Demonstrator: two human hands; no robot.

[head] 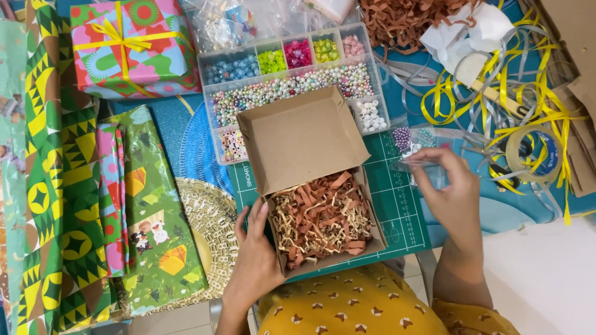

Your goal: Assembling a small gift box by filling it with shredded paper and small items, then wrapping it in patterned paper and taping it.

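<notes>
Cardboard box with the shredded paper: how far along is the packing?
Done: the cardboard box stands open, its base bedded with brown and cream paper shreds. In hand: the left hand steadies the box's left wall, while the right hand pinches a small clear packet beside the bead organizer. Left: nothing lies on the shreds, the lid is up, and no ribbon is tied on.

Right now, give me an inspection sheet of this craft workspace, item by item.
Surface: green cutting mat over a blue sheet.
Job's things: open cardboard box filled with brown and cream paper shreds; small clear packet.
Clutter: bead organiser, wrapped gift, wrapping paper rolls, yellow and silver ribbons, tape roll.
Hands: left hand touches the box's left side; right hand pinches the packet.
Cables: nothing seen.
Surroundings: pale floor.
</notes>
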